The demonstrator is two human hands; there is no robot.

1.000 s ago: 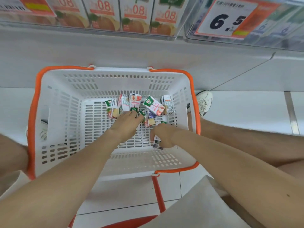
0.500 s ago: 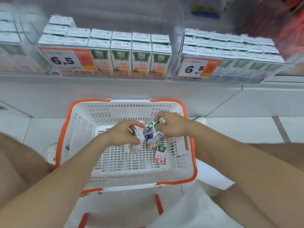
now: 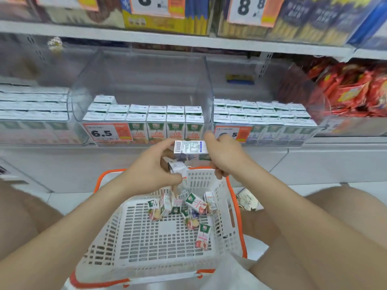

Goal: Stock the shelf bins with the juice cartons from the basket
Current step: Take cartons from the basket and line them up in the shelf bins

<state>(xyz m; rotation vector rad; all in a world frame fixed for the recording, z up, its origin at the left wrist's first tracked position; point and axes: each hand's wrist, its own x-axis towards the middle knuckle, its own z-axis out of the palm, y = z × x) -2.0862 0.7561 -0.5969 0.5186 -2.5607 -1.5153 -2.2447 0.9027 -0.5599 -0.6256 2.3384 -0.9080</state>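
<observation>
A white basket with an orange rim stands on the floor below me, and several small juice cartons lie at its far end. Both hands are raised above the basket's far rim. My right hand grips a purple-and-white juice carton lying sideways, barcode up. My left hand touches that carton's left end and is closed around another juice carton. Straight ahead, the middle clear shelf bin holds rows of green-topped cartons. The right bin holds purple cartons.
A further carton bin sits at the left. Red snack packets fill the shelf at the right. An upper shelf with boxed goods and price tags runs overhead. My bare knees flank the basket, and a shoe shows at its right.
Both hands lifted out of the basket, each with a carton, and rose toward the shelf bins. My view tilted up from the basket to the shelves.
</observation>
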